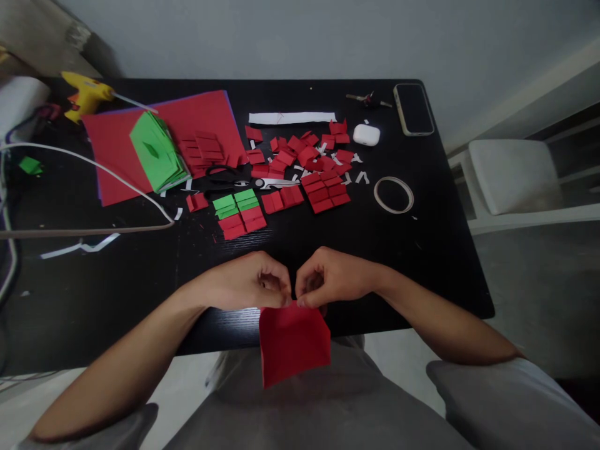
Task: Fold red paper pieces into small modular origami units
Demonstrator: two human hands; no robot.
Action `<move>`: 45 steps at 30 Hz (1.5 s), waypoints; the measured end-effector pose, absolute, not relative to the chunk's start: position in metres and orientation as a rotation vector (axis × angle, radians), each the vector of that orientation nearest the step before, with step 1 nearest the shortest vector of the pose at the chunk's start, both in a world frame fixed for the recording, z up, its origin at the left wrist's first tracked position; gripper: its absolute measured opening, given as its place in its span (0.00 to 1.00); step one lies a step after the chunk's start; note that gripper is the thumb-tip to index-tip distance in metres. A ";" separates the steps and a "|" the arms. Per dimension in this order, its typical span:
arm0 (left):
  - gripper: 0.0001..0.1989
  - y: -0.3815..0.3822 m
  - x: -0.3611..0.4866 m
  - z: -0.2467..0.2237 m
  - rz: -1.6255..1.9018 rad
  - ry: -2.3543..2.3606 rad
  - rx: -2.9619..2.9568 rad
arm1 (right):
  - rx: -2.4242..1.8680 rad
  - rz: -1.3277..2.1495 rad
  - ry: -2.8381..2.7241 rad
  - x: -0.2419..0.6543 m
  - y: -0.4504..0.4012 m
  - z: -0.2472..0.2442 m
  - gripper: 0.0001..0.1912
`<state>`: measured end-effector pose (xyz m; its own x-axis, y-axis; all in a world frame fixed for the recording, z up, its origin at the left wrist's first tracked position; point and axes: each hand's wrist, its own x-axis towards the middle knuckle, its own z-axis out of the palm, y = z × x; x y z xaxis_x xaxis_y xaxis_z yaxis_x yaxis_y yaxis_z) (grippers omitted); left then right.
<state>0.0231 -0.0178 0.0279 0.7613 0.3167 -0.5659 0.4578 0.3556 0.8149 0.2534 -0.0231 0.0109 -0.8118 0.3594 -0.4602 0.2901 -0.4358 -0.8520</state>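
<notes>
A sheet of red paper [295,347] hangs over the table's near edge, its lower part above my lap. My left hand [255,281] pinches its top edge between thumb and fingers. Close beside it, my right hand [328,275] grips the same edge, with the fingertips of both hands almost touching. Beyond my hands lie small folded red pieces [325,190] and a block of green and red folded pieces [239,214]. Black-handled scissors [229,181] rest among them.
Behind on the left are a yellow glue gun [89,95], large red sheets [206,109] and a green paper stack [157,153]. A white cable [126,185] crosses the left side. A tape roll [394,195], white earbuds case [366,135] and phone [413,109] lie right.
</notes>
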 end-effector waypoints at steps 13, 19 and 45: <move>0.05 -0.015 0.018 0.030 -0.047 0.767 1.269 | -0.988 2.377 -1.584 0.253 -0.022 0.010 0.07; 0.05 -0.011 0.009 0.031 0.104 0.886 1.370 | -0.931 2.194 -1.468 0.253 -0.019 0.014 0.14; 0.05 -0.008 0.005 0.039 0.320 0.932 1.383 | -0.589 2.195 -1.463 0.264 -0.019 0.017 0.17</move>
<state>0.0050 -0.0080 0.0386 0.6203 0.6908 -0.3715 0.3172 0.2122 0.9243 0.2642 -0.0186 0.0175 -0.8150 0.5694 -0.1073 -0.1200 -0.3470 -0.9302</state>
